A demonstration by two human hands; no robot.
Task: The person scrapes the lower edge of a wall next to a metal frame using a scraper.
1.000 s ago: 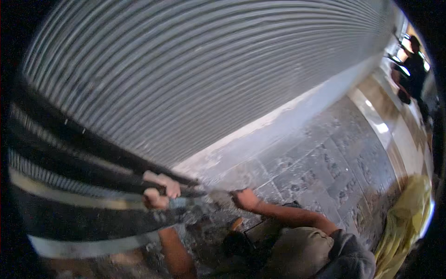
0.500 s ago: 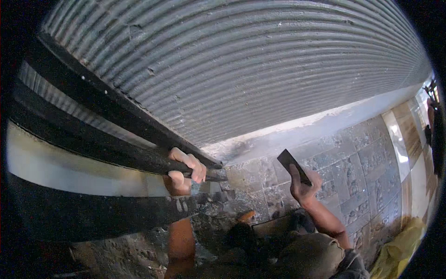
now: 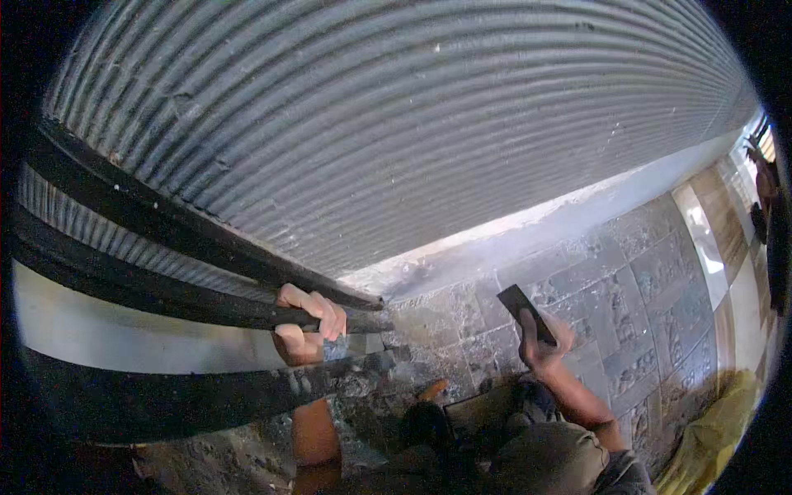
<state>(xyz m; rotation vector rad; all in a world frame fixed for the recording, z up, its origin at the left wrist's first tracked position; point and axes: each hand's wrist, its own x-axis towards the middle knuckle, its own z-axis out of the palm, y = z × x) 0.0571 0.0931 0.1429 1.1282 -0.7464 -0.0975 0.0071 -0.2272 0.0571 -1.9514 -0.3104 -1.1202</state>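
My left hand is wrapped round a narrow dark bar of a black frame, close to its far end, with the fingers over the top and the thumb on the near side. My left forearm passes under a broader dark bar. Out to the right, my right hand grips a dark, flat rectangular piece with the thumb along its face. Its far end points up and left, above the floor and touching nothing. Whether it is a sanding block or a plate, I cannot tell.
A grey corrugated metal sheet spans the far side above a pale low wall. Dusty grey paving lies below, bordered by brown and white tiles at right. A yellowish cloth or sack lies at lower right.
The whole view has shifted a little, with the bars and my left hand now slightly further left. My right hand sits slightly lower in the picture. Both grips stay the same.
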